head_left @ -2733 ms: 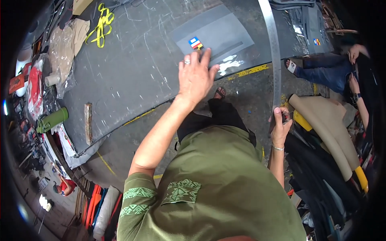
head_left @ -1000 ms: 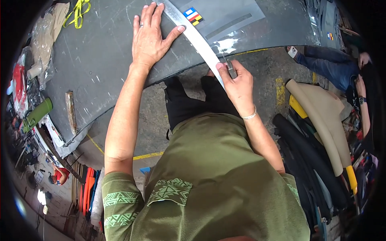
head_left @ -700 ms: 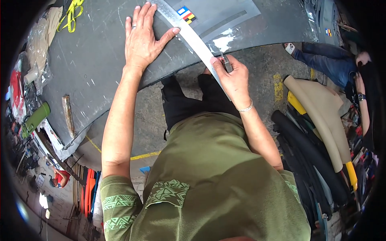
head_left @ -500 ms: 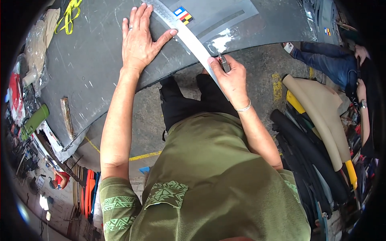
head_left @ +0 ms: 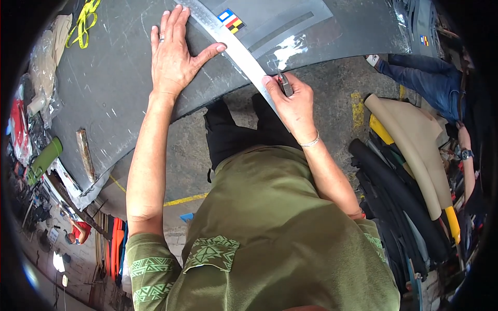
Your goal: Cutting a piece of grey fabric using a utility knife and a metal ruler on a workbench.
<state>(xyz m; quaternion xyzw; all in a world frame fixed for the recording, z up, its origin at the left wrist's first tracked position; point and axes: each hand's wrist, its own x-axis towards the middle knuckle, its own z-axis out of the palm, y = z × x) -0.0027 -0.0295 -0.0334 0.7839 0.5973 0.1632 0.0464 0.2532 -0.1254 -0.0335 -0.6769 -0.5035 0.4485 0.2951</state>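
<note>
A long metal ruler (head_left: 236,53) lies slantwise over the dark grey work table (head_left: 122,98), its near end past the table's front edge. My left hand (head_left: 174,65) rests on the tabletop with fingers stretched; its thumb tip and fingertips reach the ruler's left edge. At the near end, my right hand (head_left: 295,101) pinches the ruler under the thumb. The same hand also grips a small grey utility knife (head_left: 285,84), which points up and away from me. Right of the ruler lies a clear plastic sheet (head_left: 290,26) with a grey strip and a colourful flag-patterned patch (head_left: 231,20).
A yellow tape measure (head_left: 82,26) and a wooden stick (head_left: 85,154) lie on the table's left side. Rolled material, one beige roll (head_left: 404,155) and one black roll (head_left: 397,192), stands at the right. Another person in jeans (head_left: 428,85) is at the far right.
Both hands and the ruler sit slightly further left in the picture. Both grips look the same. The other person's arm at the right has shifted.
</note>
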